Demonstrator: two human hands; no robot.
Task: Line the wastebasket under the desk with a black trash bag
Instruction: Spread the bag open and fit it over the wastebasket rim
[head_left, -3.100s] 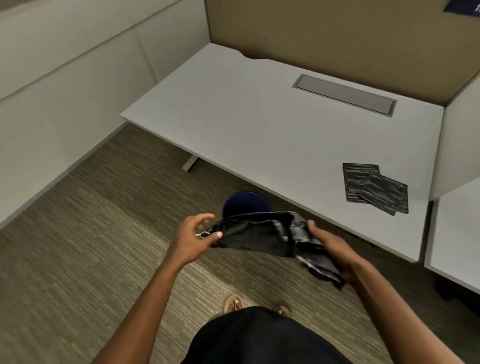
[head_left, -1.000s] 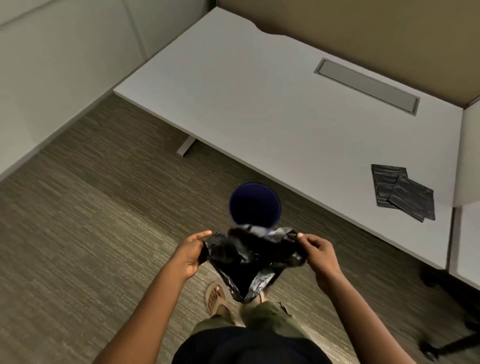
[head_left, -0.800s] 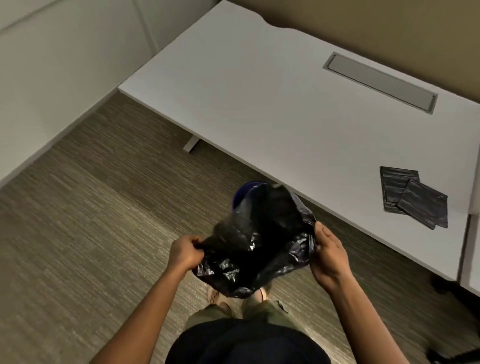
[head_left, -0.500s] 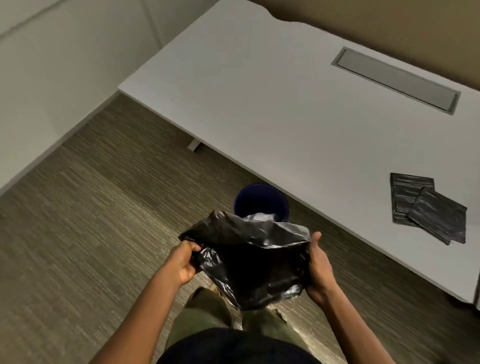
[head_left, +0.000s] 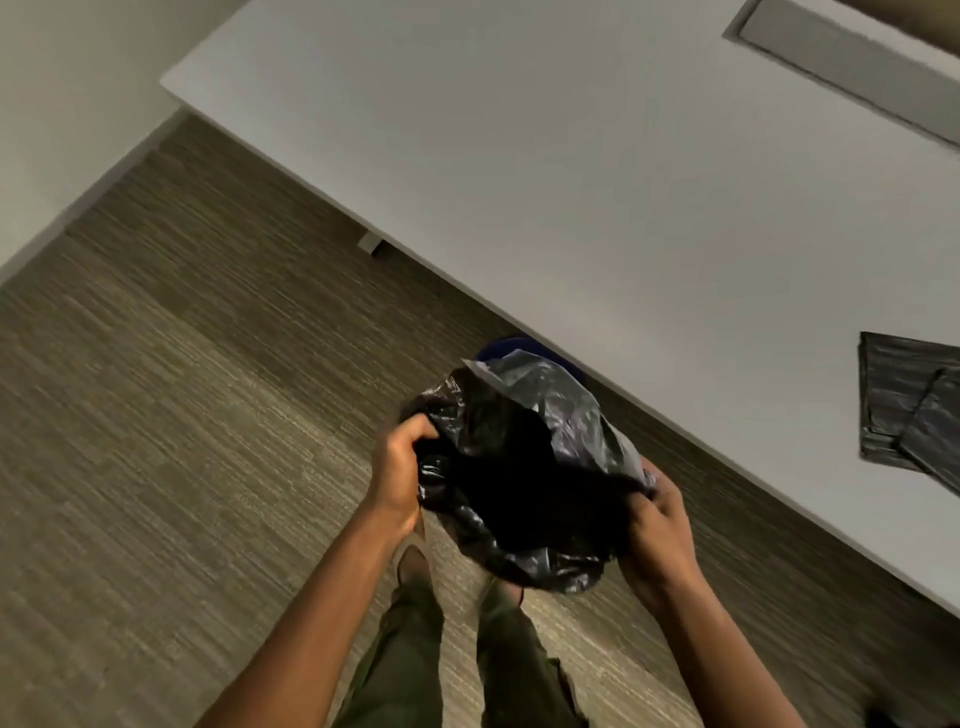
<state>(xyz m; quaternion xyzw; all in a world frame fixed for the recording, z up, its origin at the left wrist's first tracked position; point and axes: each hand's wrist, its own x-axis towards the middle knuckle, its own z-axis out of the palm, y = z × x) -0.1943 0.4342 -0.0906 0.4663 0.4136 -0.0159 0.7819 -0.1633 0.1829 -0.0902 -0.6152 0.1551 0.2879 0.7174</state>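
- Both hands grip the black trash bag (head_left: 524, 467): left hand (head_left: 397, 475) and right hand (head_left: 657, 525) each clamp a side of its rim.
- Half a second ago its mouth lay flatter; now it gapes wide, ready for lowering.
- The wastebasket (head_left: 511, 347) peeks out beyond the bag, at the desk (head_left: 571, 156) front edge, still unlined.
- Spare folded bags (head_left: 911, 405) lie near the desk's right edge.

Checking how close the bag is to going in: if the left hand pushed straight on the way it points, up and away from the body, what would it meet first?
Likely the blue wastebasket rim, peeking past the black trash bag the left hand grips; depth is unclear.
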